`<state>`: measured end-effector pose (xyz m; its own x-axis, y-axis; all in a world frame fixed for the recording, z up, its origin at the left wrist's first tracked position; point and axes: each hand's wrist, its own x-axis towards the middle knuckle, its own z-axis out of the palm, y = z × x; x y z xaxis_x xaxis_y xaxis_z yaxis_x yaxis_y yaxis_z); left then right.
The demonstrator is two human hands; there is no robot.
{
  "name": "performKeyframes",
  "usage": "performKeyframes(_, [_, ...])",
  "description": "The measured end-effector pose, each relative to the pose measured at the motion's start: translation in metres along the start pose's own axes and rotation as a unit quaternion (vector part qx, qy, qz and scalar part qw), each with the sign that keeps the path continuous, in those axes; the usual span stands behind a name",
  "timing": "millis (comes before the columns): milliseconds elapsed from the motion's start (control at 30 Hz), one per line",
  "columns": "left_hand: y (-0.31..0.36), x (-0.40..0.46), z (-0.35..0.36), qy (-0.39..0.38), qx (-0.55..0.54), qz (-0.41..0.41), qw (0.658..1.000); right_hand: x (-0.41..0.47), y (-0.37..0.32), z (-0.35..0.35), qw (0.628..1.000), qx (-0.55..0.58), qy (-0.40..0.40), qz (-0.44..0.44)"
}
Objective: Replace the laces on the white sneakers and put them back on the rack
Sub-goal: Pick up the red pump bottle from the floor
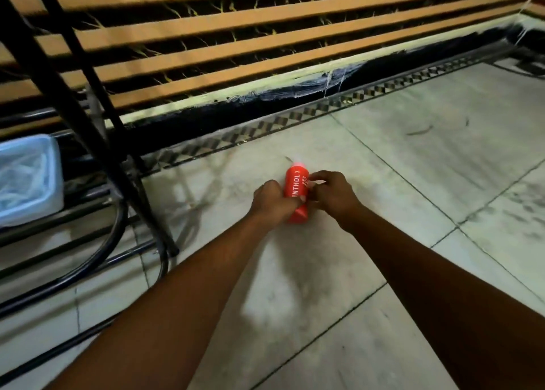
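While both hands grip | red cylindrical bottle (296, 196) | marble floor (413, 183)

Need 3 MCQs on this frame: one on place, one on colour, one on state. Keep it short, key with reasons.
1. Where is the translucent plastic box?
A. On the black metal rack at the left
B. On the floor tiles at the right
C. Between the two hands

2. What colour is the bottle?
A. Blue with black lettering
B. Red-orange with white lettering
C. Plain green

3. How do the hands stand?
A. Both hanging free
B. Only one on the bottle
C. Both on the bottle

Key:
1 A: the box sits on a bar shelf of the rack at the left edge.
2 B: its body is red-orange with white print.
3 C: the left hand curls round its left side, and the right hand pinches at its label; it lies over the floor tiles.
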<state>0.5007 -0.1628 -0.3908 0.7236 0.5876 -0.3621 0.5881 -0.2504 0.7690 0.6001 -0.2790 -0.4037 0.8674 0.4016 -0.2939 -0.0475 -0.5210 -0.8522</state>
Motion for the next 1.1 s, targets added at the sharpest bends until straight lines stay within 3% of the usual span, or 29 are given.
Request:
performKeyframes(133, [0.003, 0.006, 0.006, -0.014, -0.071, -0.043, 0.996, 0.004, 0.005, 0.003, 0.999, 0.03, -0.012, 0.006])
performKeyframes(300, [-0.009, -0.005, -0.009, -0.041, -0.123, -0.016, 0.991, -0.018, -0.02, -0.006, 0.989, 0.138, -0.031, 0.033])
performKeyframes(433, [0.012, -0.052, -0.048, -0.041, -0.189, 0.037, 0.981, -0.059, -0.071, -0.028, 0.969, 0.227, -0.091, 0.021])
performKeyframes(700, [0.152, -0.201, -0.163, -0.023, -0.274, 0.096, 0.957, -0.187, -0.257, -0.103, 0.968, 0.21, -0.114, -0.075])
performKeyframes(1100, [0.388, -0.413, -0.429, 0.038, -0.272, 0.149, 0.95, -0.389, -0.606, -0.21, 0.956, 0.216, -0.093, -0.173])
